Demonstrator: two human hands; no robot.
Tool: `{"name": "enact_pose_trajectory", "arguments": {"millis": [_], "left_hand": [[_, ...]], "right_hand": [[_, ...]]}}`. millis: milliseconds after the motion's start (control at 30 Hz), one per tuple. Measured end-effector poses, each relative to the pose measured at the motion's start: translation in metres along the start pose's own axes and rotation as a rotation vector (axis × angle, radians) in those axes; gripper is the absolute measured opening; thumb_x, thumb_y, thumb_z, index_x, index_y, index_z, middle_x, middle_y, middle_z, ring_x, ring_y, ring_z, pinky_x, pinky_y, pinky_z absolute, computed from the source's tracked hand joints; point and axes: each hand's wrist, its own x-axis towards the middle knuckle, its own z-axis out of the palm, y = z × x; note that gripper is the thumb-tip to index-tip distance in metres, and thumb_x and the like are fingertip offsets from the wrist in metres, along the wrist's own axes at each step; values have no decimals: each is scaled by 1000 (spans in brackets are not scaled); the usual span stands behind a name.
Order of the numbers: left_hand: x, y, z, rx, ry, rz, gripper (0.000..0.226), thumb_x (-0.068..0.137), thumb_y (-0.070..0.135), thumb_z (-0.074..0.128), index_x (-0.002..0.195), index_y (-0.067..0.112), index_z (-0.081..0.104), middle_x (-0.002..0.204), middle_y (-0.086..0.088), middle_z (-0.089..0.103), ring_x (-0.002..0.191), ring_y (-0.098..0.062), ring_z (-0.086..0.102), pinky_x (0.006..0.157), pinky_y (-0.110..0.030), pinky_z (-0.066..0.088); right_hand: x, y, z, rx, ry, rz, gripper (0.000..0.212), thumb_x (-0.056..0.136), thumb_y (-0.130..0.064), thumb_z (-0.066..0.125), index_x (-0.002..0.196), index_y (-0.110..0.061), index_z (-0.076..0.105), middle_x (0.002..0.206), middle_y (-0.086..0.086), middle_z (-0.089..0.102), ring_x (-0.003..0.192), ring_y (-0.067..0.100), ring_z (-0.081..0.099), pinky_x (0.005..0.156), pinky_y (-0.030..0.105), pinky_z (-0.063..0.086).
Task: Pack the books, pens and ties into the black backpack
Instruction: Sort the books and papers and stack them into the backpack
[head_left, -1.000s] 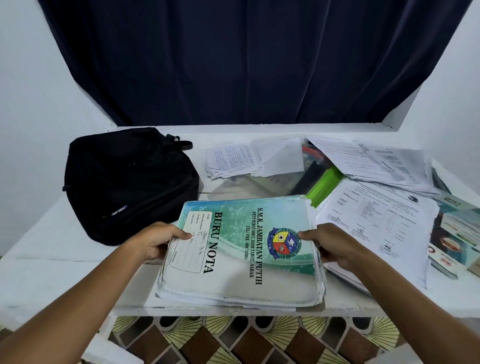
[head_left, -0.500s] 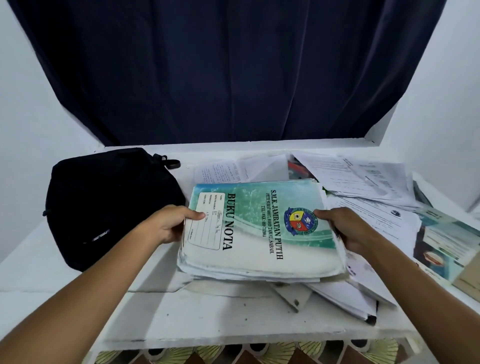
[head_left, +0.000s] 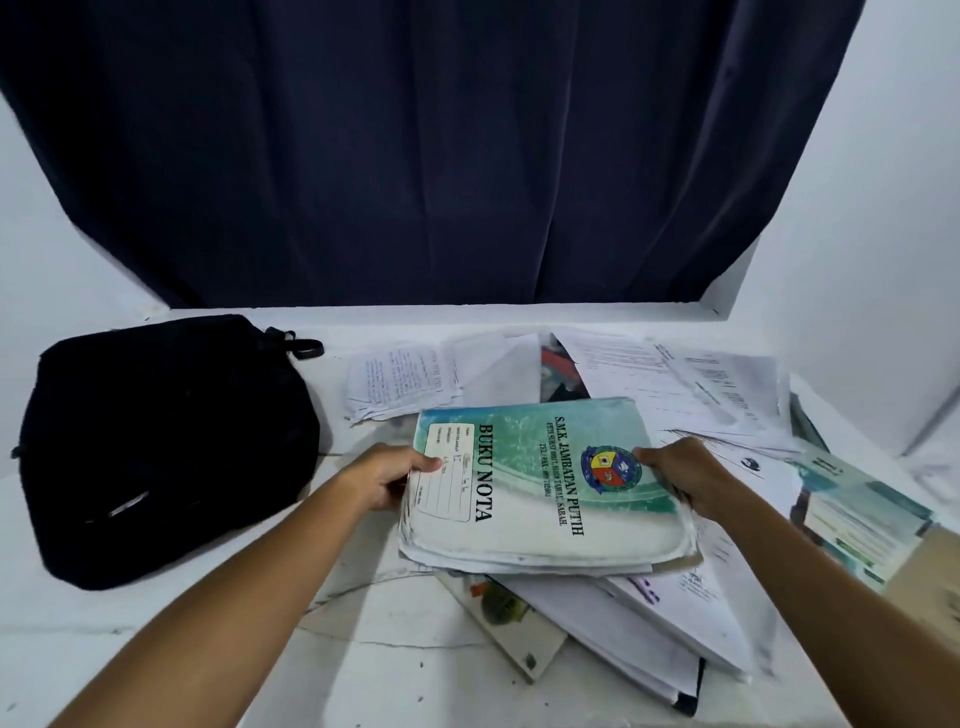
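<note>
A: White table (head_left: 171, 670), cracked paint; dark curtain (head_left: 415, 156) behind, pale walls either side. Item one?

B: Black backpack (head_left: 166, 447), lying flat at the table's left, well apart from the papers. No open mouth shows from this side; I cannot tell whether the zip is undone.

A: Item two?

B: Stack of books (head_left: 540, 499), top cover green and white, printed "BUKU NOTA". Worn edges, several thinner volumes beneath. It sits over loose sheets and a thick bound book (head_left: 639, 644) near the front edge.

A: Hands?

B: Left hand (head_left: 387, 480) grips the stack's left edge, thumb on the label, fingers curled under. Right hand (head_left: 685, 480) grips the right edge likewise, thumb on top by the crest. Both are clamped on the stack.

A: Other entries?

B: Handwritten notes (head_left: 400, 384) behind the stack; printed sheets (head_left: 675, 384) to the right; a green booklet (head_left: 857, 519) far right. Something red and dark shows among the papers; pens and ties I cannot identify.

A: Handling advice for the step?

B: My judgement: squeeze the stack evenly so the lower volumes do not slide out, lift it clear of the loose sheets, and carry it level towards the backpack. One hand will likely need freeing to open the bag, so rest the stack beside it first.
</note>
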Motion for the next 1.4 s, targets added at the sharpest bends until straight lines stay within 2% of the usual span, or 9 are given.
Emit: {"name": "enact_pose_trajectory", "arguments": {"millis": [233, 400, 533, 767, 867, 967, 1067, 1167, 1400], "left_hand": [[-2, 0, 8, 191, 177, 74, 38, 72, 3, 84, 104, -6, 65, 102, -18, 73, 86, -28, 72, 79, -42, 59], [-20, 11, 6, 584, 364, 119, 68, 61, 34, 93, 107, 0, 56, 103, -12, 65, 83, -24, 66, 52, -32, 57], [-46, 11, -17, 799, 505, 221, 59, 72, 37, 83, 119, 10, 58, 115, -5, 60, 97, -20, 60, 72, -28, 51], [-89, -20, -128, 995, 692, 507, 54, 77, 44, 78, 122, 18, 63, 121, -1, 63, 116, -21, 55, 95, -38, 49], [-98, -39, -194, 1024, 636, 538, 65, 76, 55, 74, 129, 21, 59, 129, 0, 58, 126, -17, 44, 104, -31, 41], [-100, -60, -259, 1125, 484, 461, 107, 55, 93, 50, 140, 29, 50, 149, 1, 43, 145, -19, 23, 118, -41, 24], [-92, -83, -313, 1297, 379, 398, 121, 48, 103, 32, 149, 37, 36, 163, 3, 15, 152, -20, -8, 120, -55, -2], [-79, -103, -346, 1308, 292, 363, 115, 54, 102, 27, 152, 40, 25, 165, 3, 1, 148, -17, -22, 120, -51, -12], [-69, -115, -357, 1313, 216, 438, 113, 59, 99, 7, 153, 38, 22, 164, -1, 12, 152, -18, 6, 121, -42, -8]], "right_hand": [[2, -12, -10, -457, 43, -150, 43, 83, -34, 73, 56, -5, 54, 39, 3, 50, 34, 17, 47, 44, 19, 37], [-17, -39, -9, -903, 183, -239, 46, 80, -54, 69, 83, -11, 51, 82, 3, 54, 85, 27, 59, 70, 31, 42], [-33, -68, 29, -879, 240, -487, 50, 86, -46, 65, 122, -12, 54, 111, 10, 58, 90, 28, 57, 74, 34, 45], [-56, -123, 161, -565, -179, -816, 24, 91, -29, 63, 110, -15, 64, 102, 4, 65, 90, 21, 59, 77, 31, 47], [-69, -143, 224, -483, -326, -919, 19, 89, -24, 66, 105, -14, 67, 101, 4, 66, 91, 22, 61, 83, 32, 49], [-87, -158, 286, -509, -469, -1038, 32, 89, -30, 67, 119, -18, 65, 118, 1, 62, 107, 18, 58, 94, 32, 45], [-104, -170, 351, -643, -556, -1177, 49, 94, -45, 56, 138, -25, 51, 144, -5, 47, 137, 14, 36, 110, 28, 29], [-117, -176, 405, -839, -576, -1238, 55, 100, -50, 37, 149, -27, 35, 159, -1, 25, 149, 19, 10, 119, 33, 9], [-101, -182, 447, -1143, -769, -950, 59, 99, -61, 19, 153, -38, 13, 163, -7, -2, 150, 21, -6, 121, 42, 1]]}}
